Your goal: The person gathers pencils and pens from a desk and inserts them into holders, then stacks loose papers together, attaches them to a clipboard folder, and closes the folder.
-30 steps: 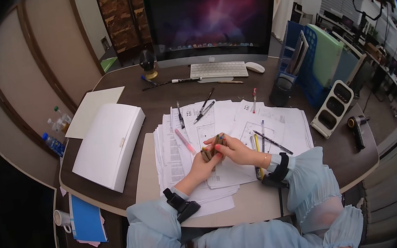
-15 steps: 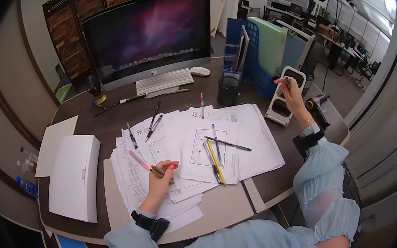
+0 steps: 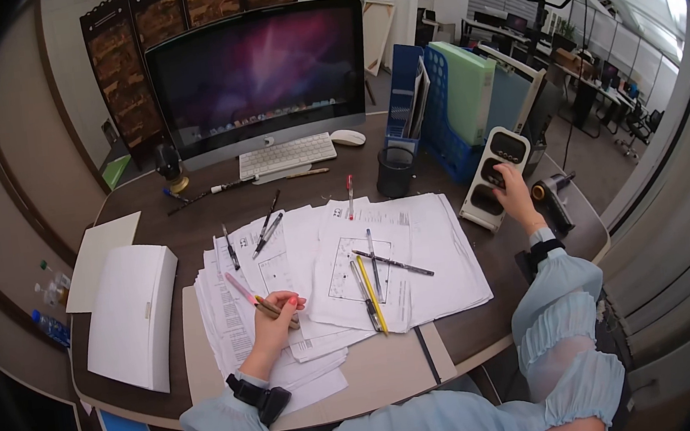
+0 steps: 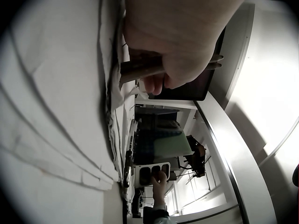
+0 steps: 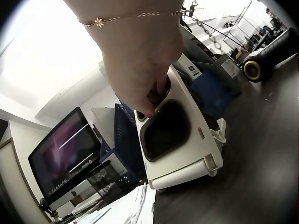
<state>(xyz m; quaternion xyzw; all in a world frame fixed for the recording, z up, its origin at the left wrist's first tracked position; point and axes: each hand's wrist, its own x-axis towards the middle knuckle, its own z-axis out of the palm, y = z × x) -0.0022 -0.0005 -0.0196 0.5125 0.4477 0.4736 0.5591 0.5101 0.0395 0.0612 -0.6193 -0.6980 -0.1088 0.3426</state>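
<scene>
My left hand (image 3: 275, 314) rests on the paper stack (image 3: 433, 248) and grips a small bundle of brown pencils (image 3: 269, 308); the left wrist view shows the pencils (image 4: 140, 70) under the curled fingers (image 4: 159, 84). My right hand (image 3: 510, 183) reaches out to the white three-compartment holder (image 3: 479, 210) at the right of the desk. In the right wrist view its fingers (image 5: 149, 105) dip into the middle compartment of the holder (image 5: 187, 154). Whether they hold anything is hidden.
Several pens and a yellow pencil (image 3: 372, 284) lie loose on the papers, and a pink pen (image 3: 239, 287) lies by my left hand. A black mesh cup (image 3: 395, 170), a blue file rack (image 3: 435, 113), a monitor (image 3: 259, 73), a keyboard (image 3: 286, 154) and a white box (image 3: 132, 313) stand around.
My right hand left the bundle, carried a pen out to the white holder, and has now dropped from above it to its middle compartment. The left hand stayed on the papers with the pencils.
</scene>
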